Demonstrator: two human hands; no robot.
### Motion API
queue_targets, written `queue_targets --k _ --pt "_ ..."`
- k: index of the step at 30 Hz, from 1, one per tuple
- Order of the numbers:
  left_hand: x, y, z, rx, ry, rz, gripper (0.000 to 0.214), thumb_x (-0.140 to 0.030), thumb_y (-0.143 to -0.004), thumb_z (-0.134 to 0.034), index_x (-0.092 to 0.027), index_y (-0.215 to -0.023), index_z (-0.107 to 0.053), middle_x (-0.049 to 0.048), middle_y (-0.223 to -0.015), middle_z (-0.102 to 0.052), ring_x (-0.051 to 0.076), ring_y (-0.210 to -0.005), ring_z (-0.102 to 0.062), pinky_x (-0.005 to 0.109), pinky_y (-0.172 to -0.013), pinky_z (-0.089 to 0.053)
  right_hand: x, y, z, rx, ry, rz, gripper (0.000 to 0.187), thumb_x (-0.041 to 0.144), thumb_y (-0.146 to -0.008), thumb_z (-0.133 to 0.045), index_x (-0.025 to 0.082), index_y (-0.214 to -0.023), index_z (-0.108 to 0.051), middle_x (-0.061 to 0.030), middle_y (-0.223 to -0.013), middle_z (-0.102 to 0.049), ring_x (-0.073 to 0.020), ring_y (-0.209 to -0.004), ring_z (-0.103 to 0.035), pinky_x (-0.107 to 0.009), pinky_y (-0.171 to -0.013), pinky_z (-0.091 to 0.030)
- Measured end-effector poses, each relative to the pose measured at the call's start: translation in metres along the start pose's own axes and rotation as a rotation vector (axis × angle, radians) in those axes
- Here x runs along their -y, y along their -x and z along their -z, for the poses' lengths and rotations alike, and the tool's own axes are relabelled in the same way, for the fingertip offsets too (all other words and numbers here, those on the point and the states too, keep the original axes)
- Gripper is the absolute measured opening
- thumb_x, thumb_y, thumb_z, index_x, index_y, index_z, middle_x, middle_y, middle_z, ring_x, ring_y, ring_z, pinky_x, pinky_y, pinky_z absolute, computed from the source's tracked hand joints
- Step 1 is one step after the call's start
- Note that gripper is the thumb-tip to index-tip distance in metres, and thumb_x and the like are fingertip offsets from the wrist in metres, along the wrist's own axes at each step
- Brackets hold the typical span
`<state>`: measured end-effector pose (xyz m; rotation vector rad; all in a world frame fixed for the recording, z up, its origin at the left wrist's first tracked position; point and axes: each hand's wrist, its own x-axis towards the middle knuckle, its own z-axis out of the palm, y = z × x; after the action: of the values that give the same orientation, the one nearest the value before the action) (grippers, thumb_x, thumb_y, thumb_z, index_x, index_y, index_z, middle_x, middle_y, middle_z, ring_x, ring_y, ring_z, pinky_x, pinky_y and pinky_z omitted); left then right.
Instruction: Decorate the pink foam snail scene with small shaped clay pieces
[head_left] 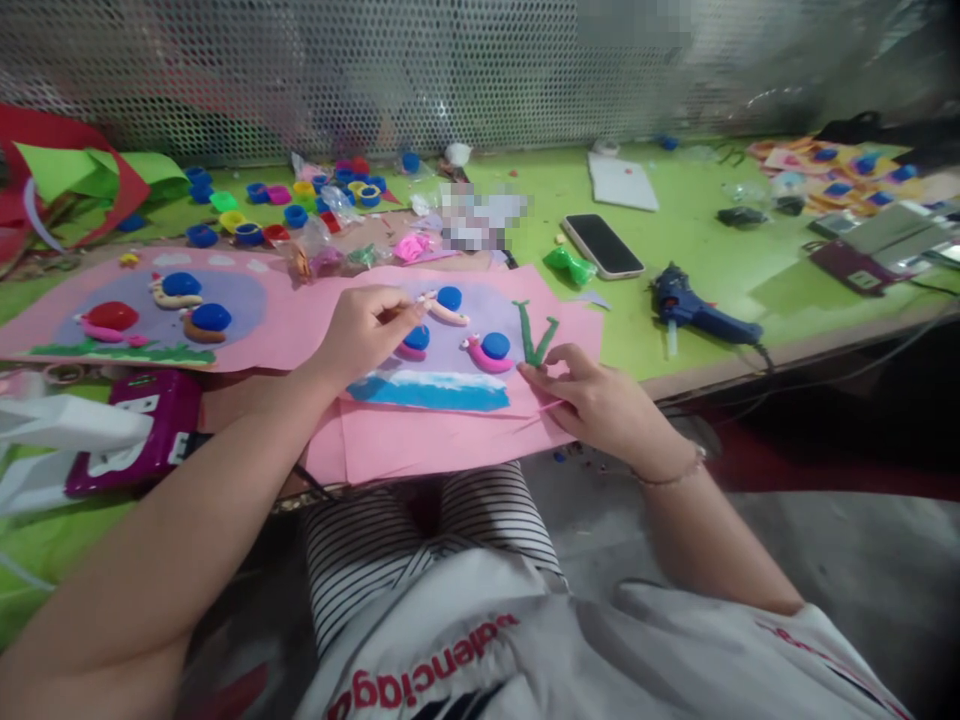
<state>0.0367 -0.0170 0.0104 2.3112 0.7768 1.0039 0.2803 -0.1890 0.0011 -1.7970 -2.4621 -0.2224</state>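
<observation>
A pink paper sheet (555, 300) with a pale purple oval lies before me, bearing several clay snails with blue cap shells. My left hand (367, 325) is closed in a pinch over it, fingertips beside the head of the cream snail (448, 312); whatever they hold is too small to make out. The hand partly covers a pink snail (414, 345). Another pink snail (491, 352) sits between both hands. My right hand (589, 395) pinches the lower end of a V-shaped green clay strip (536, 340) at the oval's right edge. Blue and white clay (431, 392) forms a band below.
A second snail picture (285, 320) lies left, near a purple device (150, 430). Bottle caps (277, 195) and clay packets (412, 248) are scattered behind. On the right are a green clay lump (571, 265), a phone (604, 246) and a blue glue gun (697, 310) with a cord.
</observation>
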Motion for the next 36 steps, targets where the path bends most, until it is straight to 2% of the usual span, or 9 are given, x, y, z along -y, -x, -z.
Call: queue_targets --k 2,7,11,16,19,22,29,36 --pt "-0.0004 0.0003 0.0001 -0.007 -0.001 0.008 0.029 -0.034 -0.081 -0.056 -0.015 -0.060 -0.063 -0.0009 -0.050 -0.056 0.009 -0.050 -0.047 0.022 -0.048 -0.035 -0.0011 0.0000 -0.0007 -0.002 -0.022 0.002 0.043 0.018 -0.082 -0.048 0.021 -0.125 -0.055 -0.0100 -0.109 -0.048 -0.0113 -0.065 -0.053 -0.028 -0.063 -0.048" --pt "-0.0015 0.0006 0.0009 -0.008 0.008 0.010 0.030 -0.035 -0.081 -0.055 -0.016 -0.060 -0.063 -0.0017 -0.049 -0.054 0.009 -0.048 -0.044 0.022 -0.048 -0.034 -0.0025 0.0034 -0.0076 -0.105 -0.099 -0.045 0.041 0.017 -0.084 -0.044 0.022 -0.121 -0.058 -0.0099 -0.106 -0.047 -0.0106 -0.065 -0.053 -0.027 -0.063 -0.047" --pt "-0.0025 -0.0004 0.0021 -0.020 0.018 0.020 0.029 -0.034 -0.081 -0.055 -0.016 -0.059 -0.061 -0.0015 -0.050 -0.054 0.009 -0.049 -0.045 0.023 -0.049 -0.034 -0.0011 0.0019 -0.0057 -0.066 -0.026 -0.033 0.043 0.015 -0.080 -0.045 0.020 -0.122 -0.058 -0.0094 -0.098 -0.050 -0.0120 -0.064 -0.051 -0.027 -0.059 -0.045" --pt "-0.0032 -0.0011 0.0016 0.000 0.047 0.048 0.026 -0.032 -0.080 -0.055 -0.016 -0.060 -0.060 0.0004 -0.057 -0.060 0.010 -0.053 -0.051 0.022 -0.052 -0.037 -0.0009 -0.0008 -0.0011 -0.022 -0.013 -0.006 0.044 0.017 -0.080 -0.047 0.022 -0.124 -0.056 -0.0093 -0.098 -0.050 -0.0118 -0.060 -0.049 -0.027 -0.055 -0.044" --pt "-0.0034 -0.0013 0.0017 -0.005 0.032 0.052 0.025 -0.031 -0.079 -0.055 -0.016 -0.061 -0.061 -0.0001 -0.055 -0.059 0.010 -0.052 -0.048 0.022 -0.051 -0.035 -0.0024 0.0008 -0.0039 -0.114 -0.138 -0.049 0.044 0.014 -0.081 -0.044 0.020 -0.123 -0.056 -0.0098 -0.099 -0.049 -0.0134 -0.067 -0.051 -0.028 -0.061 -0.047" --pt "-0.0029 -0.0016 0.0028 -0.021 0.004 0.054 0.028 -0.031 -0.079 -0.055 -0.016 -0.057 -0.059 -0.0020 -0.049 -0.051 0.009 -0.049 -0.043 0.023 -0.049 -0.033 -0.0034 0.0029 -0.0078 -0.210 -0.251 -0.089 0.044 0.009 -0.080 -0.040 0.015 -0.121 -0.057 -0.0093 -0.091 -0.046 -0.0161 -0.076 -0.052 -0.029 -0.068 -0.049" --pt "-0.0008 -0.0010 0.0029 -0.017 -0.022 0.078 0.029 -0.034 -0.080 -0.055 -0.016 -0.057 -0.060 -0.0017 -0.050 -0.052 0.009 -0.048 -0.044 0.023 -0.047 -0.032 -0.0010 0.0046 -0.0091 -0.149 -0.131 -0.036 0.045 0.010 -0.077 -0.044 0.012 -0.120 -0.059 -0.0096 -0.087 -0.047 -0.0172 -0.071 -0.051 -0.031 -0.062 -0.049" --pt "-0.0017 -0.0005 0.0024 -0.016 -0.021 0.076 0.029 -0.035 -0.080 -0.055 -0.016 -0.057 -0.061 -0.0003 -0.053 -0.056 0.010 -0.051 -0.047 0.023 -0.050 -0.035 -0.0016 0.0064 -0.0045 -0.075 -0.114 0.010 0.046 0.011 -0.079 -0.045 0.007 -0.123 -0.055 -0.0099 -0.085 -0.047 -0.0174 -0.070 -0.050 -0.032 -0.066 -0.050"
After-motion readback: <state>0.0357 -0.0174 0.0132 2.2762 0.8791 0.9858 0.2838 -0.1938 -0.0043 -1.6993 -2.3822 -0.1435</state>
